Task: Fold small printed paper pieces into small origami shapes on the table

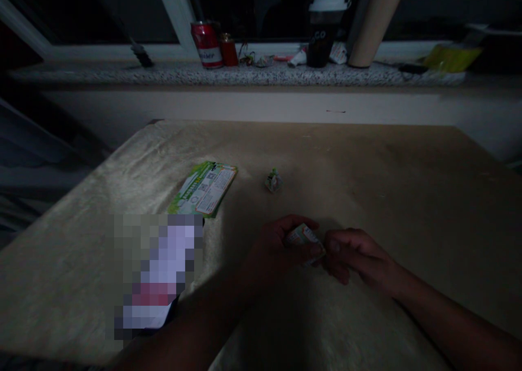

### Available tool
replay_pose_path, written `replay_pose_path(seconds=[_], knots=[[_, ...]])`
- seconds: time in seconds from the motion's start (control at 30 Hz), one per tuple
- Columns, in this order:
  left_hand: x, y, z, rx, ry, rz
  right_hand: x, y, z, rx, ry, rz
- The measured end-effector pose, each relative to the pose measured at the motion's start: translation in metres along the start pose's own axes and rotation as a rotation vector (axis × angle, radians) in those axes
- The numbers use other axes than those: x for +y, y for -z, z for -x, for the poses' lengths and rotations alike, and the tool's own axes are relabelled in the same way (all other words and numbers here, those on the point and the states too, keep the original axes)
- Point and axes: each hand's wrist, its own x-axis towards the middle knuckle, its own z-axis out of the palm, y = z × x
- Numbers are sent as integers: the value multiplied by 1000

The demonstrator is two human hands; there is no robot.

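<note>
Both of my hands meet over the near middle of a tan table [367, 164] in dim light. My left hand [277, 246] is curled round a small folded piece of printed paper [304, 237]. From the right, my right hand [354, 254] pinches the same piece with thumb and fingers. A smaller folded paper shape [273, 180] with green on it lies on the table just beyond my hands. A green and white printed leaflet [206, 187] lies flat to the left of it.
A blurred-out rectangular object [159, 273] lies at the near left of the table. Behind, a speckled window sill [122, 74] carries a red can [207, 44], a small red jar [229, 50], a dark cup with a white lid [324, 31], a cardboard tube [377, 20] and a yellow item [451, 57].
</note>
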Motion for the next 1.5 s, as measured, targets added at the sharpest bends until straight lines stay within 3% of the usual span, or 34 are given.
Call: replay_pose_path(seconds=[0.47, 0.83, 1.1, 1.5], knots=[[3, -1, 3, 8, -22, -150, -8, -1, 0, 21, 174, 440], [0, 1, 1, -120, 48, -187, -9, 3, 2, 23, 206, 374], [-1, 5, 2, -125, 22, -221, -12, 3, 1, 6, 259, 427], [5, 2, 2, -172, 90, -42, -14, 4, 2, -48, 276, 458]])
